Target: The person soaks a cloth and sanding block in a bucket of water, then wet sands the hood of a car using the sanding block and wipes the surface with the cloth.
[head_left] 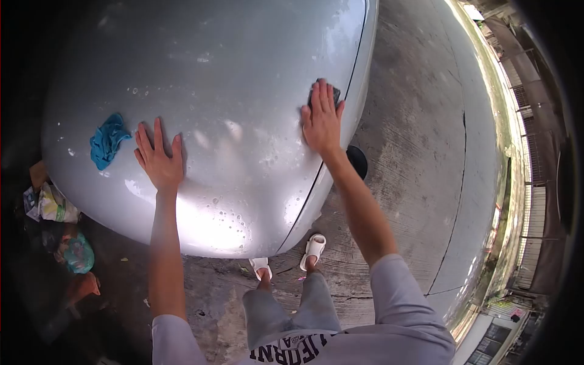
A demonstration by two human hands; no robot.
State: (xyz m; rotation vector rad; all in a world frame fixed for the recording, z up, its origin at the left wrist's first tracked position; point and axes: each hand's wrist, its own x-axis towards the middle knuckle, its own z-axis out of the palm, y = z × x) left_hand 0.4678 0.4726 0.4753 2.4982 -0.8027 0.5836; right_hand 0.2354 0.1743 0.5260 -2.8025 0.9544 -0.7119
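Note:
A wet silver car panel (207, 103) with droplets and bright reflections spreads out before me. My left hand (160, 159) lies flat on it, fingers spread, holding nothing. Just left of that hand, a crumpled blue cloth (109, 141) rests on the panel without touching it. Near the dark seam along the panel's right side, my right hand (323, 121) presses down on a dark pad (334, 95). Most of the pad is hidden under the fingers, so its exact kind cannot be made out.
Concrete ground (413, 158) runs along the right. A round black object (357, 162) sits beside the car, partly hidden by my right forearm. Plastic bags (78, 254) and litter lie at the lower left. My feet in white sandals (314, 250) stand close to the panel's near edge.

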